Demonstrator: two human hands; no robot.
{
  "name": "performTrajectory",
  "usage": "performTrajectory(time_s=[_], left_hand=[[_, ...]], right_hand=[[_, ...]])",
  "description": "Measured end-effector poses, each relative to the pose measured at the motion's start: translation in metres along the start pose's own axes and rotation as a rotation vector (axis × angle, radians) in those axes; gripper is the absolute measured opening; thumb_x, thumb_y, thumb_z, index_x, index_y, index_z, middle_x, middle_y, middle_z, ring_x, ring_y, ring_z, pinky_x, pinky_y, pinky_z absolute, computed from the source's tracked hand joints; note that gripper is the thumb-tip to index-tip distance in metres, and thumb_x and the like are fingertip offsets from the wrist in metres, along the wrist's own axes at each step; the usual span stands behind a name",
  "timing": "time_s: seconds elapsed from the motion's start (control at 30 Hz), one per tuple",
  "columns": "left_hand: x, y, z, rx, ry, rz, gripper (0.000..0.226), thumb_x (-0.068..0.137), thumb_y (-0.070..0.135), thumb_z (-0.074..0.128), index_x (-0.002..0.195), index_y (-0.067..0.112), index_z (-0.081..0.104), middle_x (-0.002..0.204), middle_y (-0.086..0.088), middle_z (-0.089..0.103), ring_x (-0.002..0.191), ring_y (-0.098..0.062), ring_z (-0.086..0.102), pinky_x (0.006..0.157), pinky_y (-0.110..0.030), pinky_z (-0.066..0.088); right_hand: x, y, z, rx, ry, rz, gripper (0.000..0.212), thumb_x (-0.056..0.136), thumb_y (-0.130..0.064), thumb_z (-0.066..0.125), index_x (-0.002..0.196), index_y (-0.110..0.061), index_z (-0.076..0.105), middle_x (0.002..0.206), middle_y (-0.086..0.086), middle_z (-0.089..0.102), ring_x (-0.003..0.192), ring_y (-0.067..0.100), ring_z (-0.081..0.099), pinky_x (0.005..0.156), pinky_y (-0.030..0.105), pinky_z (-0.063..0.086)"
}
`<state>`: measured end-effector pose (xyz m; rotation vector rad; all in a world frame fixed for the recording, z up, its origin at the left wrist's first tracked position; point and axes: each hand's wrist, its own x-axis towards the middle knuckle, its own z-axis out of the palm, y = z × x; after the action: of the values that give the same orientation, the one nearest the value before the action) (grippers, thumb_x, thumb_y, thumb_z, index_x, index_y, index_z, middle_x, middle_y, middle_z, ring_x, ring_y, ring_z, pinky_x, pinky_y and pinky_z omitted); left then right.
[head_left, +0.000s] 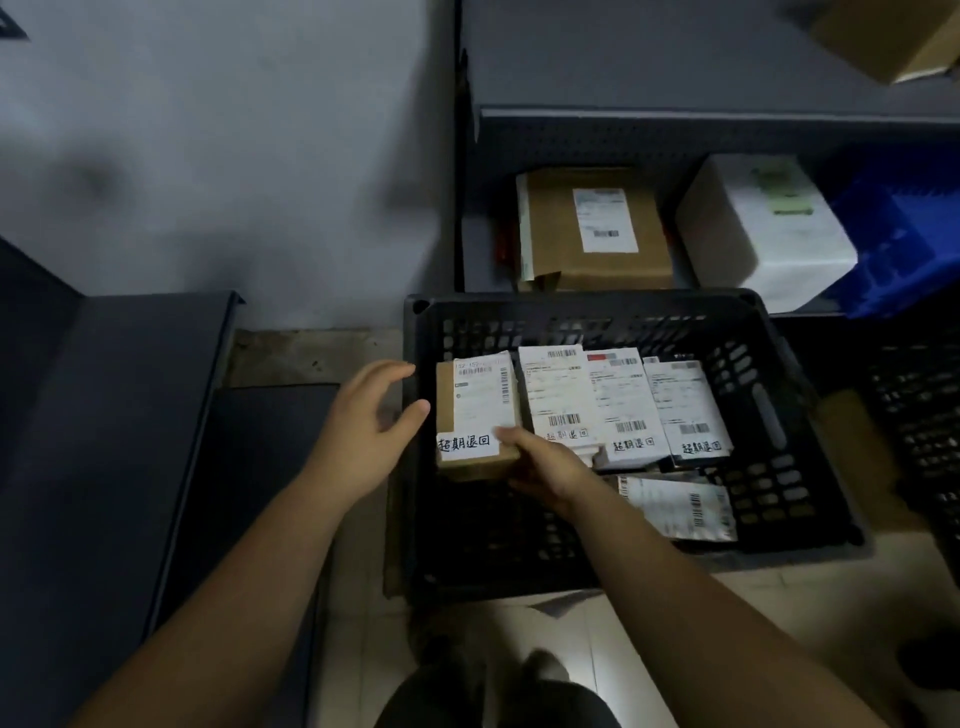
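Cardboard box (478, 410) is being held at the left end of the black crate (571, 304) — the right hand (545, 462) is gripping its near right corner; the left hand (363, 415) is hovering just beside it, fingers spread wide.

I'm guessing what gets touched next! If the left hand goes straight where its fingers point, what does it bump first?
Probably the small brown box the right hand holds, on its left side. The left hand seems above the crate rim, though depth is unclear.
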<state>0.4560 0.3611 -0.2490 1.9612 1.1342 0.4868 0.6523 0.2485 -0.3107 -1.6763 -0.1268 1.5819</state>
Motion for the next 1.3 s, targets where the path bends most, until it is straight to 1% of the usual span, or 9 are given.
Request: performTrajectory(time_s=[0.13,0.33,0.47,0.6,0.83,0.9,1.0,1.1,1.3], left_hand=[[0.011,-0.025,0.007,-0.018,0.025,-0.024,0.039,0.089,0.031,0.063,0.127,0.023,0.059,0.13,0.011,0.053,0.125,-0.006,0.046,0.107,-0.038,0.04],[0.014,-0.04,0.019,-0.013,0.101,-0.064,0.049,0.085,0.048,0.055,0.127,0.023,0.058,0.131,0.008,0.053,0.128,-0.009,0.045,0.109,-0.039,0.039],[0.011,-0.043,0.023,-0.016,0.119,-0.058,0.049,0.086,0.049,0.053,0.127,0.024,0.057,0.131,0.011,0.053,0.128,-0.007,0.044,0.108,-0.037,0.039],[0.006,-0.046,0.021,-0.018,0.131,-0.044,0.048,0.086,0.05,0.054,0.128,0.025,0.056,0.132,0.013,0.052,0.128,-0.006,0.043,0.106,-0.035,0.039],[-0.007,-0.038,0.021,0.013,0.128,-0.018,0.044,0.087,0.044,0.061,0.127,0.024,0.057,0.132,0.011,0.05,0.128,-0.007,0.042,0.108,-0.028,0.034],[-0.018,-0.026,0.018,0.012,0.137,-0.018,0.04,0.09,0.034,0.065,0.127,0.022,0.057,0.132,0.012,0.05,0.128,-0.007,0.041,0.108,-0.028,0.033],[-0.032,0.001,0.01,0.001,0.153,-0.008,0.04,0.088,0.031,0.064,0.127,0.024,0.058,0.132,0.015,0.049,0.128,-0.006,0.041,0.108,-0.028,0.032],[-0.045,0.031,-0.003,0.002,0.186,0.027,0.041,0.089,0.031,0.065,0.129,0.026,0.056,0.133,0.017,0.047,0.129,-0.004,0.04,0.108,-0.026,0.03],[-0.093,0.088,-0.039,0.039,0.372,0.129,0.039,0.087,0.042,0.063,0.123,0.028,0.055,0.131,0.01,0.051,0.126,-0.011,0.045,0.11,-0.037,0.036]], right_hand=[[0.041,0.006,0.006,0.062,0.04,0.106,0.035,0.09,-0.028,0.067,0.119,-0.008,0.064,0.1,0.002,0.07,0.09,0.016,0.065,0.069,0.025,0.051],[0.099,0.024,0.017,0.034,0.042,0.206,0.021,0.093,-0.026,0.063,0.108,-0.012,0.064,0.092,0.002,0.071,0.083,0.015,0.066,0.061,0.024,0.049],[0.131,0.03,0.021,-0.093,0.084,0.221,0.036,0.097,-0.034,0.052,0.125,-0.013,0.061,0.11,0.006,0.07,0.099,0.025,0.065,0.083,0.037,0.055],[0.139,0.031,0.025,-0.355,0.114,0.141,0.042,0.101,-0.03,0.042,0.139,-0.015,0.048,0.129,0.011,0.059,0.103,0.025,0.056,0.061,0.026,0.042],[0.1,0.021,0.019,-0.628,0.095,0.11,0.059,0.097,-0.041,0.047,0.147,-0.009,0.039,0.143,0.013,0.05,0.127,0.033,0.049,0.099,0.034,0.042],[0.067,0.016,0.014,-0.65,0.067,0.072,0.059,0.098,-0.042,0.051,0.147,-0.01,0.04,0.143,0.011,0.05,0.128,0.031,0.049,0.098,0.031,0.04],[0.01,-0.001,0.002,-0.712,0.075,-0.084,0.061,0.095,-0.046,0.057,0.146,-0.015,0.043,0.139,0.006,0.055,0.121,0.024,0.055,0.092,0.028,0.041],[-0.045,-0.038,-0.007,-0.768,0.105,-0.38,0.049,0.093,-0.042,0.061,0.136,-0.019,0.053,0.123,-0.002,0.062,0.107,0.016,0.059,0.087,0.026,0.042],[-0.142,-0.098,-0.004,-1.034,0.009,-0.888,0.047,0.091,-0.042,0.064,0.133,-0.024,0.056,0.126,-0.005,0.056,0.115,0.012,0.055,0.102,0.031,0.046]])
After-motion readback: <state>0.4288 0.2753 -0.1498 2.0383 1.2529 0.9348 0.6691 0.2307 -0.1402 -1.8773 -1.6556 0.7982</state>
